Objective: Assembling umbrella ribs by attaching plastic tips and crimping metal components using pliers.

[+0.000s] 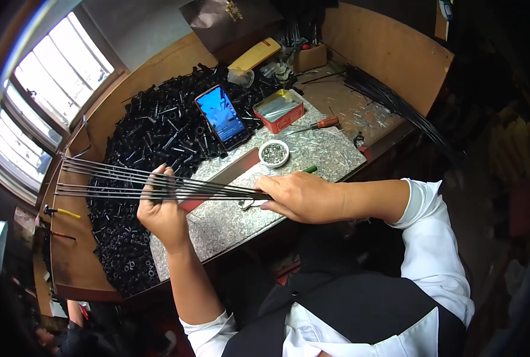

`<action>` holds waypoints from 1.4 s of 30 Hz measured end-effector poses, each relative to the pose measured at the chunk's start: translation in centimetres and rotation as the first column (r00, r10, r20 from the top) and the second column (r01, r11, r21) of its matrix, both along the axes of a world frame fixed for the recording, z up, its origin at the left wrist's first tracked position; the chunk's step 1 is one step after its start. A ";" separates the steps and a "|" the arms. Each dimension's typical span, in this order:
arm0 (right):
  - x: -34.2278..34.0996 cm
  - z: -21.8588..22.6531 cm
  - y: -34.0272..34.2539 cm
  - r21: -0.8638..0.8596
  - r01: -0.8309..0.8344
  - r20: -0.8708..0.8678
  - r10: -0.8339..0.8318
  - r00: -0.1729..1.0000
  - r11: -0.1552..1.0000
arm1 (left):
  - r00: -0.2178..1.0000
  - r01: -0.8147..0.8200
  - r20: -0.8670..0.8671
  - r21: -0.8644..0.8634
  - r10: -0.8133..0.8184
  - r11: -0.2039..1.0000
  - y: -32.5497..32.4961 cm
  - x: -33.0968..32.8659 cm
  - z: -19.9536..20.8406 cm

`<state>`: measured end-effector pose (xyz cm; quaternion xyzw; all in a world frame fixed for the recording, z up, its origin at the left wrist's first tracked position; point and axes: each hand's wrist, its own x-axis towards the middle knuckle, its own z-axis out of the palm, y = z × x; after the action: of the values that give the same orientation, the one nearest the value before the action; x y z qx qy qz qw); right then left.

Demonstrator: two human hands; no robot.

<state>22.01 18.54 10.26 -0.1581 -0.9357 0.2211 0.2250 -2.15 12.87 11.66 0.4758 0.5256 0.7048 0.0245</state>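
Note:
A fanned bundle of long, thin dark rods (214,188) stretches level across the bench in front of me. My right hand (298,196) is closed around its gathered right end. Further left, the fingers of my left hand (161,214) are raised and curled about the rods, which spread apart toward the left. Below the rods lies a speckled work surface (217,232). Under my right hand a small shiny metal loop (245,204) partly shows. A green stick-like thing (308,170) pokes out behind that hand.
Black tubular parts (152,128) are heaped on the left and back. A lit phone (223,118) leans there. Nearby are a white bowl of small metal bits (287,156), a red tin (290,122) and a screwdriver (326,122). More dark rods (396,98) overhang the right edge. Yellow-handled pliers (67,213) lie left.

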 end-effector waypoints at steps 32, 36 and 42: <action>28.2 -12.0 28.5 0.456 0.868 -0.250 -0.908 0.335 0.195 | 0.998 0.060 0.035 -0.116 -0.057 0.991 -2.7 0.3 1.9; 28.5 -12.7 27.8 0.535 0.818 -0.039 -0.961 0.274 0.212 | 0.995 0.077 0.076 -0.081 -0.070 0.994 -3.1 0.3 1.8; 29.1 -13.9 27.0 0.484 0.861 -0.076 -0.973 0.217 0.155 | 0.998 0.058 0.027 -0.090 -0.056 0.994 -4.5 1.1 2.2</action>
<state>51.11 45.51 -3.63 -0.6705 -0.6812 -0.1969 0.2185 -1.09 8.33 13.90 0.4804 0.5430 0.6849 0.0725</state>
